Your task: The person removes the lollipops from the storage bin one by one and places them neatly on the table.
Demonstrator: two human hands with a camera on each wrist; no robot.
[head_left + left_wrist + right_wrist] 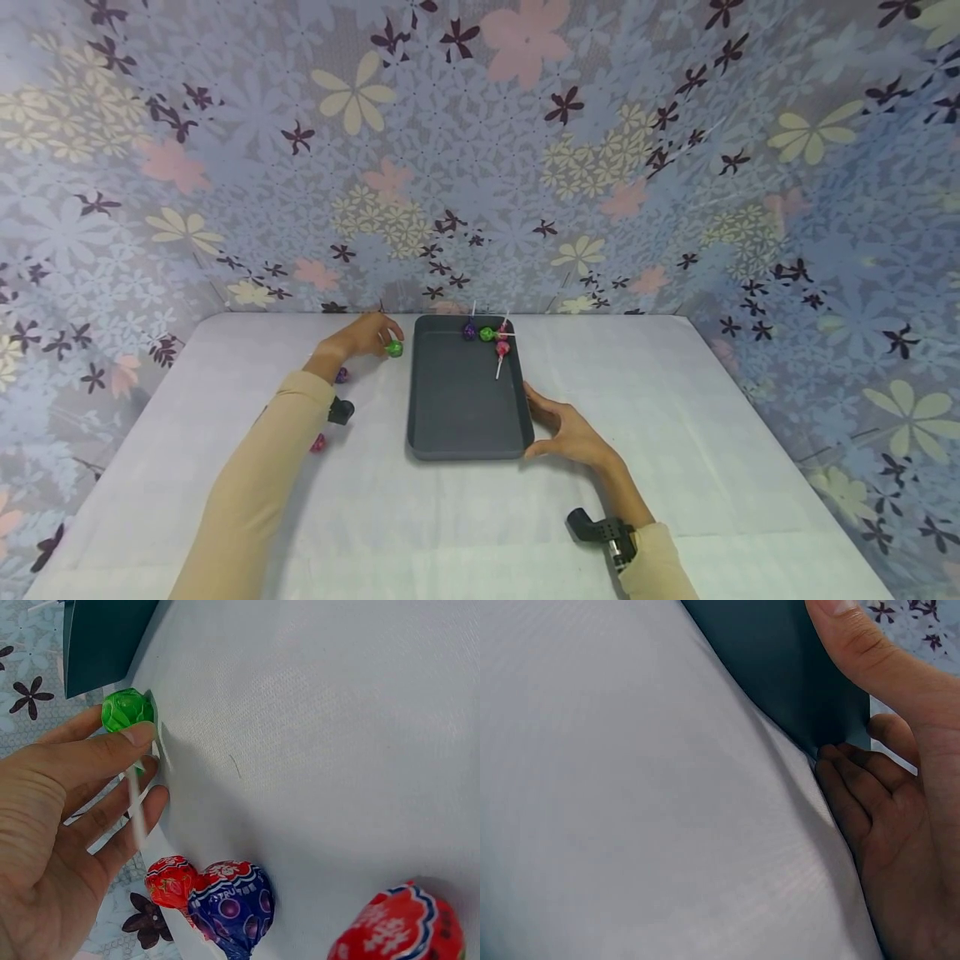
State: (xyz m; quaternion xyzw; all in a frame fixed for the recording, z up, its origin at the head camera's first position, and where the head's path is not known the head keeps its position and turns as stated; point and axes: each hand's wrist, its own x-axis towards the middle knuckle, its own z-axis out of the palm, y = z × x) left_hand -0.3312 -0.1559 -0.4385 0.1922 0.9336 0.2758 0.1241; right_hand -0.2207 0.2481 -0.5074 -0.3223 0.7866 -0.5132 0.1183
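Observation:
My left hand (367, 336) pinches a green-wrapped lollipop (127, 710) between thumb and fingers, just left of the dark grey tray (465, 408). In the left wrist view its white stick points down toward the palm. My right hand (570, 433) rests against the tray's near right corner, thumb on the near side and fingers along the right wall. Inside the tray, at the far right, lie a purple lollipop (469, 332), a green lollipop (487, 334) and two red ones, one of them (502, 347) with its stick toward me.
Left of the tray, a purple lollipop (232, 904) touches a red lollipop (171, 881) on the white-covered table (720, 467). Another red lollipop (401, 930) lies nearer, partly cut off. Flowered cloth (480, 167) stands behind the table and at its sides.

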